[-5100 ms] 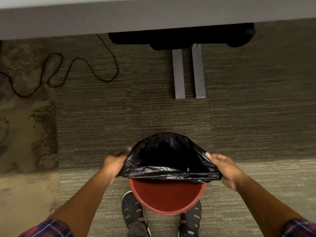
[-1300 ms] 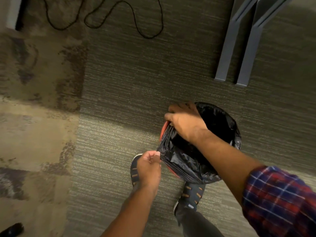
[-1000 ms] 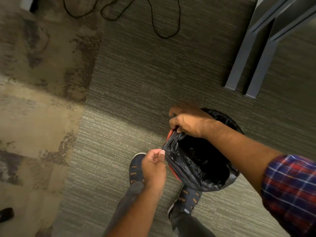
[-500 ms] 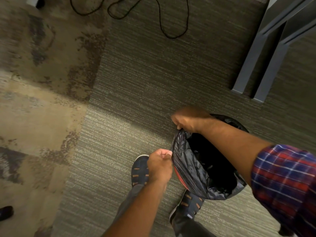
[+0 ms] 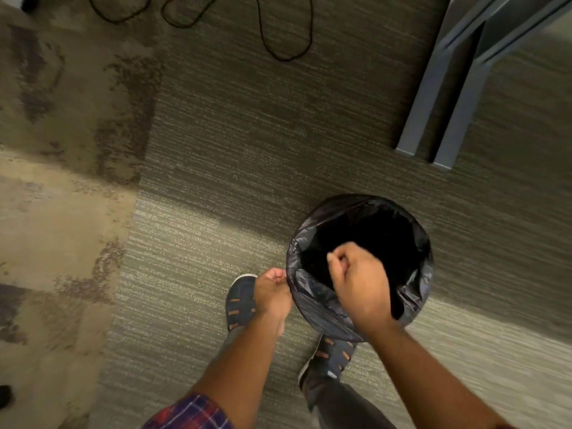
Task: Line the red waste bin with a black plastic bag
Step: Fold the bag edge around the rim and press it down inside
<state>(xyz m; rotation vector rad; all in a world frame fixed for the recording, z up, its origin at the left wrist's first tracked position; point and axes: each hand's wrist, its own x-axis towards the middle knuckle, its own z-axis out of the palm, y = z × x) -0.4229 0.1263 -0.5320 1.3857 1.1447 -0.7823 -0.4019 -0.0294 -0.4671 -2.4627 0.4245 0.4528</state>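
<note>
The black plastic bag [image 5: 365,212] is stretched over the round waste bin on the carpet, and its folded edge covers the whole rim; no red of the bin shows. My left hand [image 5: 272,295] pinches the bag's edge at the bin's near-left side. My right hand [image 5: 359,283] hovers over the bin's mouth as a closed fist. Whether it holds any plastic is unclear.
Two grey metal desk legs [image 5: 445,97] stand at the far right. A black cable [image 5: 278,41] loops on the carpet at the top. My two sandalled feet [image 5: 240,300] are planted just behind the bin. Patterned beige carpet lies at left.
My right hand left the bag's far-left edge and swung back over the bin's mouth. The bag's edge now hides the red rim. My left hand stayed on the near-left edge.
</note>
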